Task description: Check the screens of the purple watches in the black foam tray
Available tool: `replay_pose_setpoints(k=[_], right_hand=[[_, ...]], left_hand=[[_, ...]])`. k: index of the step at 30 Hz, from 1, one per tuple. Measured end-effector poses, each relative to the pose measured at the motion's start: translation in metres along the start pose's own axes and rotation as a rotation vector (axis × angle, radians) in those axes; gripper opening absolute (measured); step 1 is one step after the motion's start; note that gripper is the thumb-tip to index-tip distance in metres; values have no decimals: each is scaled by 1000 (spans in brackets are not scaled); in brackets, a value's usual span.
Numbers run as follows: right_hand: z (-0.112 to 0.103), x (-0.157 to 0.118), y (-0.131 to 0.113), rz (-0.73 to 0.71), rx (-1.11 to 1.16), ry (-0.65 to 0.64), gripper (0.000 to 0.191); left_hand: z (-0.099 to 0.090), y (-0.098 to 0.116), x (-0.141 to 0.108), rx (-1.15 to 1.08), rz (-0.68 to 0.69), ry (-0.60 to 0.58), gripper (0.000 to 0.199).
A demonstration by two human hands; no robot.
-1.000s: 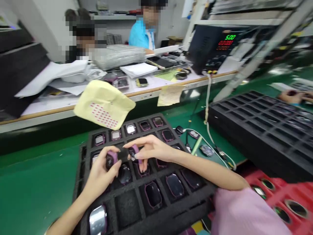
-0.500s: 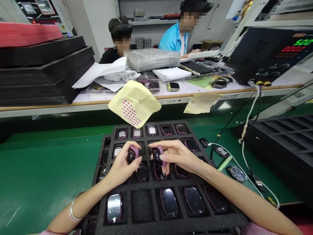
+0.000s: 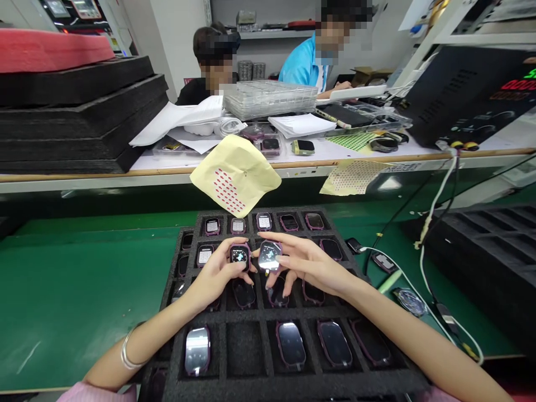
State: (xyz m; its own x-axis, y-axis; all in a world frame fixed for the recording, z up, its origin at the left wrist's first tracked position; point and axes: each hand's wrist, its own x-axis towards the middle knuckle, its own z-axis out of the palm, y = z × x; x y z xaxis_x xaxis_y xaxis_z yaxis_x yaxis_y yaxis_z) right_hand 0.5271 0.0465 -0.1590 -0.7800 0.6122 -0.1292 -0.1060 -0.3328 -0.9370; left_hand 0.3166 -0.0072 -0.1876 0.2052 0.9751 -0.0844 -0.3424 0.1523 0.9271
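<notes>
Watches (image 3: pixel 239 253) sit pinched in left hand (image 3: pixel 218 271) and right hand (image 3: pixel 315 263), one each, apparently just above foam tray (image 3: pixel 268 383).

The left watch case (image 3: pixel 240 256), squarish with a purple rim and a dark lit screen bearing a small bluish-green figure, is held nearly upright in the left hand (image 3: pixel 220 269), facing the wearer, above the black foam tray (image 3: pixel 247 382). Just beside it but apart, the right watch case (image 3: pixel 270 255) sits in the right hand (image 3: pixel 312 261), likewise purple-rimmed and lit, its glossy screen washed pale by glare, so its markings are hard to read.
</notes>
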Motion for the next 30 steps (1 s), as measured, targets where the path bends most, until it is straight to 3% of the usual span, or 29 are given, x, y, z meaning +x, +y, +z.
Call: replay_pose_setpoints(k=[5,15,23,30], right_hand=[[-1,2,1,-36,-74,49,61],[5,0,0,-62,-212,169,50],[6,0,1,-76,-218,172,48],[5,1,1,-79,-65,70,55]], left_hand=[[-1,0,0,-116,-40,20,40],[-5,-6,-1,-64,19,-26,40],[-4,-4,-1,-25,38,-48,39],[-2,-1,-5,231,71,6,44]])
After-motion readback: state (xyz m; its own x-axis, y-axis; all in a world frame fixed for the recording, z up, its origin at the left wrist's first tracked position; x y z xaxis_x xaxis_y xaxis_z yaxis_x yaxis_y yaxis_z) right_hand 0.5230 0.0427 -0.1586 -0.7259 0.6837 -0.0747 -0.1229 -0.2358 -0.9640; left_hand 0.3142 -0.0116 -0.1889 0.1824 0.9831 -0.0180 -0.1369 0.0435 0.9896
